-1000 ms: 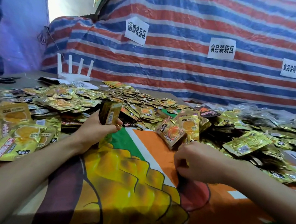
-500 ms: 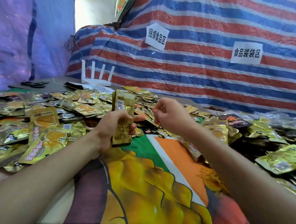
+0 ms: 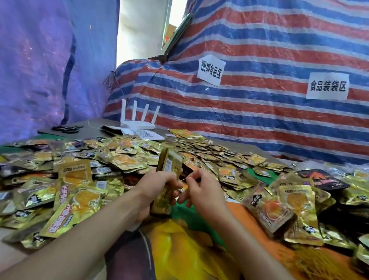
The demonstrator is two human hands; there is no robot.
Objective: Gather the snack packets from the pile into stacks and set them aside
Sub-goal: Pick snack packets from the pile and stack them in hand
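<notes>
- The left hand (image 3: 158,183) is wrapped around an upright stack of gold foil snack packets (image 3: 166,179), fingers curled across its front and the stack's lower end resting close to the tabletop (image 3: 185,269).
- The right hand (image 3: 204,193) sits just beside that stack, its thumb and forefinger pressed together on something thin and yellowish (too small to tell for certain what it is), the other fingers loosely bent.
- The loose pile of gold and orange foil snack packets (image 3: 75,179) spreads across the left and far side of the tabletop, many lying flat and overlapping, some face up with an orange round picture.
- More packets (image 3: 287,207) lie heaped to the right of the hands, a few leaning on each other.
- A heap of thin yellow rubber bands (image 3: 325,276) lies on the tabletop near the right forearm.
- The tabletop is covered by a printed cloth in yellow, orange, green and dark purple, bare just in front of the person.
- At the far edge stands a white router with four upright antennas (image 3: 138,119), and black scissors (image 3: 66,128) lie to its left.
- Behind hangs a red, white and blue striped tarpaulin (image 3: 275,116) carrying two white paper signs (image 3: 328,86) with black characters; a blue sheet (image 3: 26,48) hangs on the left.
</notes>
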